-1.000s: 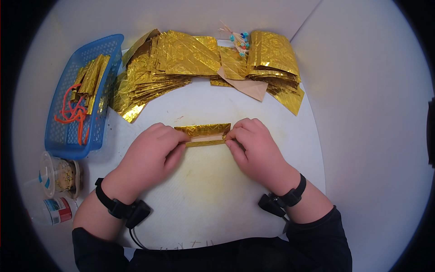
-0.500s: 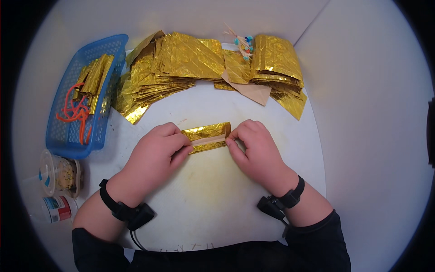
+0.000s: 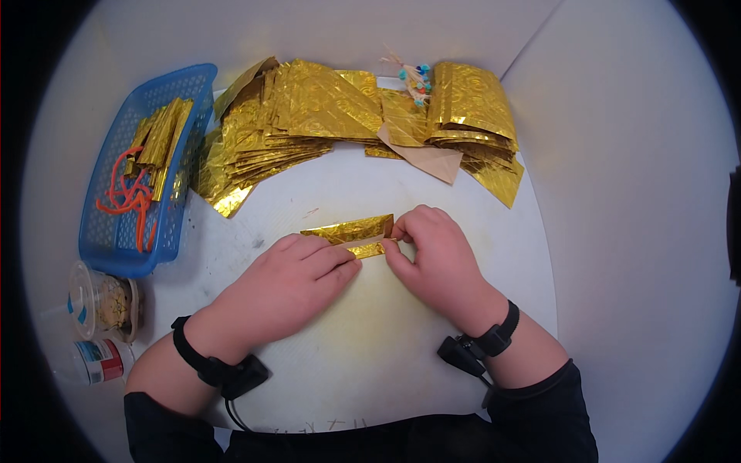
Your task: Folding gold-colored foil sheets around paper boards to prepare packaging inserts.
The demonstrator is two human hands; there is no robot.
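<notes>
A gold foil paper (image 3: pixel 351 229) lies on the white table in front of me, folded into a narrow strip with a pale band showing along its middle. My left hand (image 3: pixel 289 282) rests over its left part, the fingers stretched toward the right and lying flat on the lower fold. They hide much of that lower edge. At the strip's right end, my right hand (image 3: pixel 432 251) pinches the paper between thumb and fingers.
Fanned stacks of gold foil paper (image 3: pixel 324 100) and another pile (image 3: pixel 471 96) line the back. Small sticks with coloured beads (image 3: pixel 417 81) lie between them. At left stand a blue basket (image 3: pixel 127 258) with folded gold pieces and orange cords (image 3: pixel 123 204), a clear tub (image 3: pixel 93 301) and a plastic bottle (image 3: pixel 100 360).
My left hand has slid right along the strip and flattened onto it, uncovering its upper left corner. My right hand stays pinched at the right end.
</notes>
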